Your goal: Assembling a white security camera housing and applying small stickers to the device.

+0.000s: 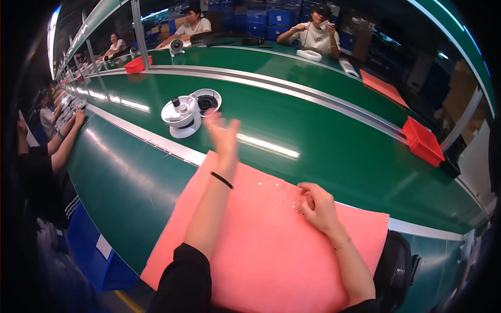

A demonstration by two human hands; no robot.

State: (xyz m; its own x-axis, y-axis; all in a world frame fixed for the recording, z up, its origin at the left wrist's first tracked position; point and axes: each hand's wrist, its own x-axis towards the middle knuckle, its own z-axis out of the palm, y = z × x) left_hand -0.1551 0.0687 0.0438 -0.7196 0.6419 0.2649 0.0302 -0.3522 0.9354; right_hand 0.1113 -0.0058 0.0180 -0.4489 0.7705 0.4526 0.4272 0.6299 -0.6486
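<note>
My left hand (223, 136) reaches out over the green belt, slightly blurred, with its fingers apart and nothing seen in them. Just beyond its fingertips stands a white appliance (182, 130) on a round foot, its two round halves side by side, one with a black inside. My right hand (319, 207) rests on the pink foam mat (271, 250), fingers curled together beside a scatter of small shiny metal pieces (295, 205). Whatever its fingertips pinch is hidden. More small pale bits (260, 183) lie along the mat's far part.
A metal rail (146, 136) edges the belt. A red bin (421, 141) stands at the far right and another red tray (138, 64) at the far left. Co-workers sit across the belt and to my left. A black chair back (395, 266) is by the mat's right side.
</note>
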